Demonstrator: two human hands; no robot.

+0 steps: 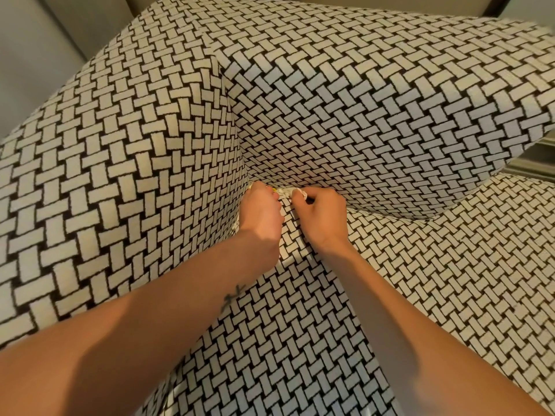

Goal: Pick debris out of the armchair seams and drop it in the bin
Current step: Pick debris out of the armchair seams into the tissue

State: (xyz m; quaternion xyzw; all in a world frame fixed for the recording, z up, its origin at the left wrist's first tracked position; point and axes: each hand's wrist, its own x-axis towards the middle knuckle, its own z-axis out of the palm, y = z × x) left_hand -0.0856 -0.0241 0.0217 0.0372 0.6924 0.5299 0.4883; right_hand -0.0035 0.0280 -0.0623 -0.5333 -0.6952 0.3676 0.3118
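- The white debris (285, 192), a few small crumpled scraps, sits in the seam where the seat, back and arm meet, just above the middle of the frame.
- The right hand (322, 217) has its fingers curled, the tips pinching the right end of the scraps.
- The left hand (261, 211) is curled tight at the same seam, touching the scraps' left end; I cannot tell whether it holds anything.
- The armchair (360, 100), in black-and-cream basket-weave cloth, fills nearly the whole frame.
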